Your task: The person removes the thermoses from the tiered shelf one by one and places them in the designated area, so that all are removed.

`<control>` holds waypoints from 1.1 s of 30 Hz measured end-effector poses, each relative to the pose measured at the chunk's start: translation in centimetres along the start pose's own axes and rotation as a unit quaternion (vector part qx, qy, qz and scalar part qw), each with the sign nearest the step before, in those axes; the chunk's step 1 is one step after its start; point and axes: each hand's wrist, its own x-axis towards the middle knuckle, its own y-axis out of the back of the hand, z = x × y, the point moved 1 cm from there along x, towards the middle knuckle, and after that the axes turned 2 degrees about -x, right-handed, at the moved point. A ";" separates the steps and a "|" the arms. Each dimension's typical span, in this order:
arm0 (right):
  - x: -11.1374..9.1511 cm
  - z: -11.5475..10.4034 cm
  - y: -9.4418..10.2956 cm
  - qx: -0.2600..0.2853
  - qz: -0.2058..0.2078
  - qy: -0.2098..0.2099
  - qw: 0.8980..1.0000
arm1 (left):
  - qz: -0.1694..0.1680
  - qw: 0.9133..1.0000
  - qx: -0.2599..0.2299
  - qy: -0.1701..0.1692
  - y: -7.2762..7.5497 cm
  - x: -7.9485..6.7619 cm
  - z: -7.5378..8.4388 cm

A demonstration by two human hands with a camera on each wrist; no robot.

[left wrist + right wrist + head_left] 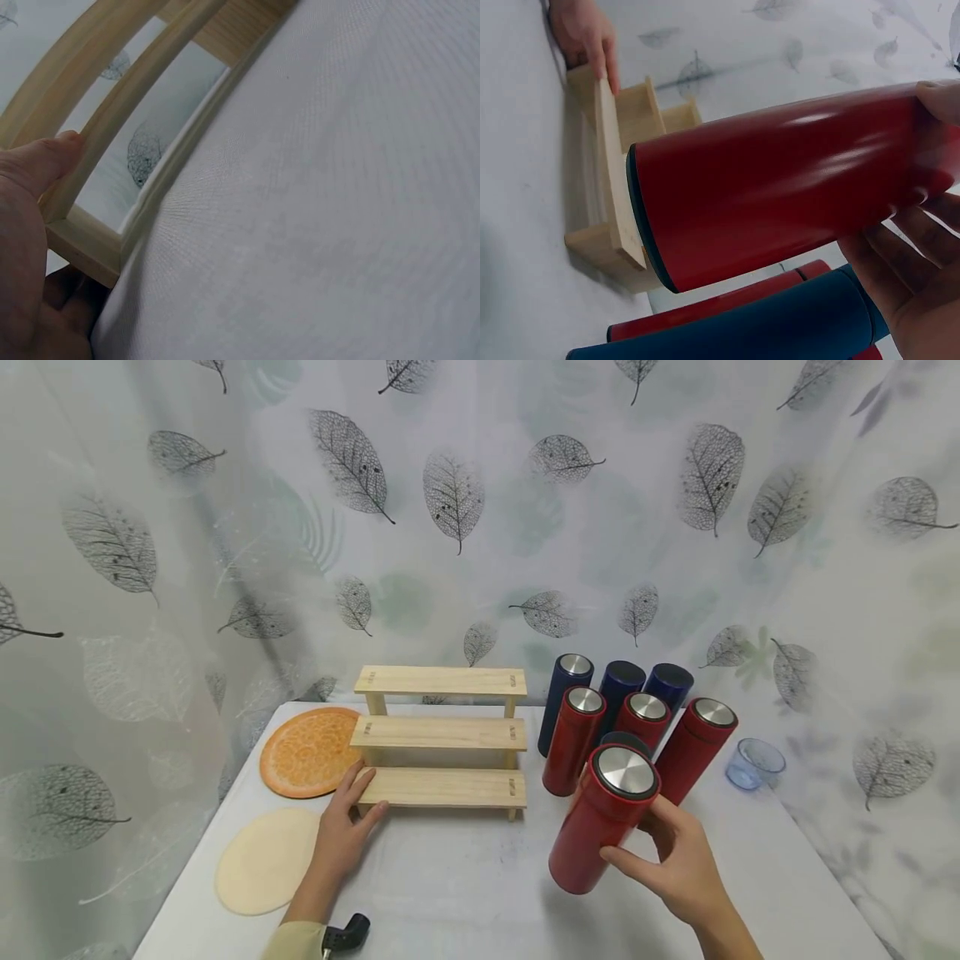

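Observation:
My right hand [678,864] holds a red thermos flask [592,835] with a silver-topped lid, raised above the table and tilted. In the right wrist view the thumb and fingers curl round the flask [780,187], whose dark-rimmed base points towards the wooden stand. At the left end of a three-step wooden display stand [442,787], my left hand [347,831] grips the lowest step. The left wrist view has the thumb on the step's edge [97,139] and the other fingers partly hidden behind the leg.
Several red flasks [573,743] and dark blue flasks [564,693] stand right of the stand. Beyond them is a small blue glass cup [754,764]. On the left lie an orange round mat [309,752] and a cream round mat [266,862]. A leaf-patterned curtain [480,527] hangs behind.

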 end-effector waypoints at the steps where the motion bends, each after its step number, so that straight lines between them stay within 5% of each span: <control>1: -0.1 0.1 0.0 -0.001 0.002 -0.003 1.000 | -0.001 1.000 -0.002 0.002 0.0 0.0 0.0; 12: -1.3 0.9 0.9 -0.018 -0.001 -0.018 1.000 | -0.010 1.000 0.009 0.027 -0.2 -0.3 -0.2; 22: -1.7 1.6 2.9 -0.034 0.020 0.001 0.999 | -0.004 1.000 0.012 0.007 0.2 0.0 0.2; 33: -2.0 1.8 4.7 -0.066 0.064 -0.034 0.995 | -0.004 1.000 0.011 0.012 0.2 0.1 0.2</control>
